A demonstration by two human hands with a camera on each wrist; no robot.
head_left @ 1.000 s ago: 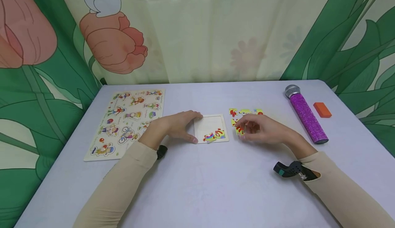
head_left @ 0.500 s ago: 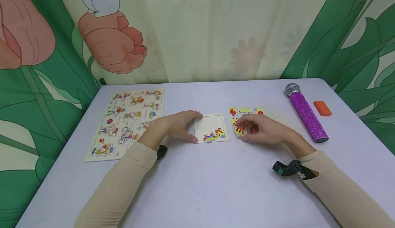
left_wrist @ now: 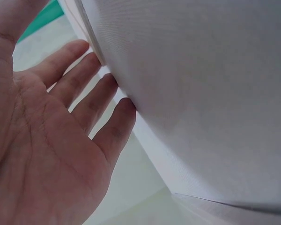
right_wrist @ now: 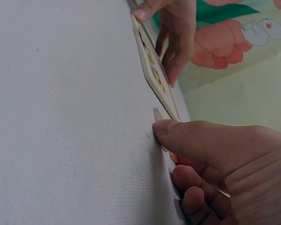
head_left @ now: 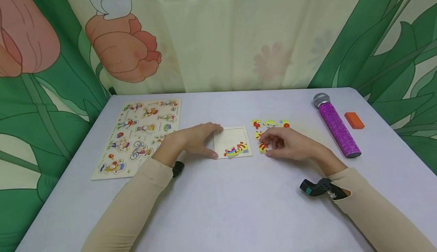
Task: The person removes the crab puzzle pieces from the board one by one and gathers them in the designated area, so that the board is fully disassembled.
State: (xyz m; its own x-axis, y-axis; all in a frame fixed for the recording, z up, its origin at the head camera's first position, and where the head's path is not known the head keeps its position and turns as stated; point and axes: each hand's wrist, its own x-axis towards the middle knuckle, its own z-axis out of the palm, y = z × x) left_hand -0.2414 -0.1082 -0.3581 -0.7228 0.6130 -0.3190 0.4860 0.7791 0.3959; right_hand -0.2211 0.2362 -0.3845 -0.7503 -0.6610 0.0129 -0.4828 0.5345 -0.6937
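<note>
My left hand (head_left: 192,140) steadies a small square puzzle tray (head_left: 228,136) at its left side. The thumb touches the near left corner and a finger the far left corner; in the left wrist view the fingers (left_wrist: 84,103) lie fairly straight. Inside the tray, colourful puzzle pieces (head_left: 241,147) fill the near right part, and one rainbow-striped piece (head_left: 232,152) sits askew over the near rim. To the right, my right hand (head_left: 290,142) pinches a red and yellow puzzle piece (head_left: 263,147) on the table. Its thumb (right_wrist: 173,133) is on the piece's edge; the index fingertip's contact is hidden.
Several loose puzzle pieces (head_left: 270,123) lie beyond my right hand, partly covered by it. A large picture board (head_left: 128,142) lies at left. At right are a purple glitter microphone (head_left: 338,129) and an orange block (head_left: 354,120). A printed curtain (head_left: 218,36) hangs behind the table.
The red and yellow piece under my right hand has shifted slightly towards me. My left hand and the tray stay put.
</note>
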